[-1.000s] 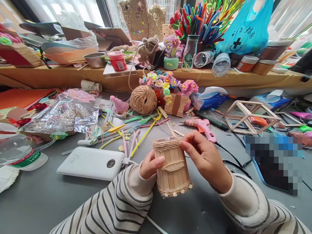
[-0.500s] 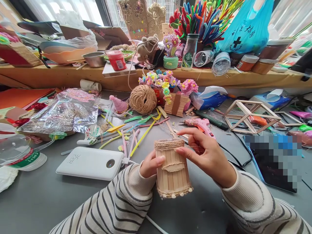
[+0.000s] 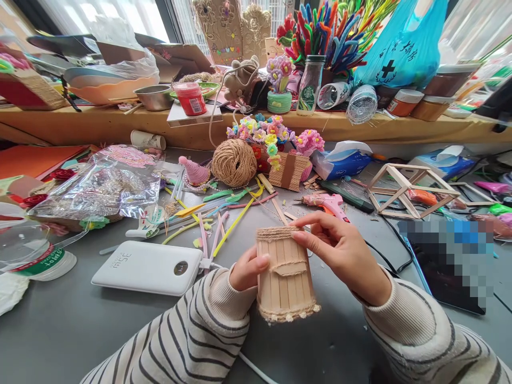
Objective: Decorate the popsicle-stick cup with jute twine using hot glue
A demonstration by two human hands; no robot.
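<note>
A small tapered pot (image 3: 286, 285) made of upright wooden craft sticks is held above the grey table. Twine wraps its upper rim, a twine-edged strip crosses its front, and twine with small white bits runs round its base. My left hand (image 3: 248, 269) grips its left side, thumb on the front and the other fingers hidden behind. My right hand (image 3: 340, 250) pinches the upper right rim between thumb and fingers. Beyond the pot lies a pink glue gun (image 3: 326, 202).
A white power bank (image 3: 148, 266) with a cable lies at left. Behind are a twine ball (image 3: 234, 162), bundled craft sticks (image 3: 288, 170) and pipe-cleaner flowers. At right are a wooden stick frame (image 3: 414, 192) and a phone (image 3: 448, 272). A crowded ledge (image 3: 192, 130) runs along the back.
The pot has turned slightly, its front strip shifting right. My right hand's fingers have come down from above the rim and closed on its upper right edge.
</note>
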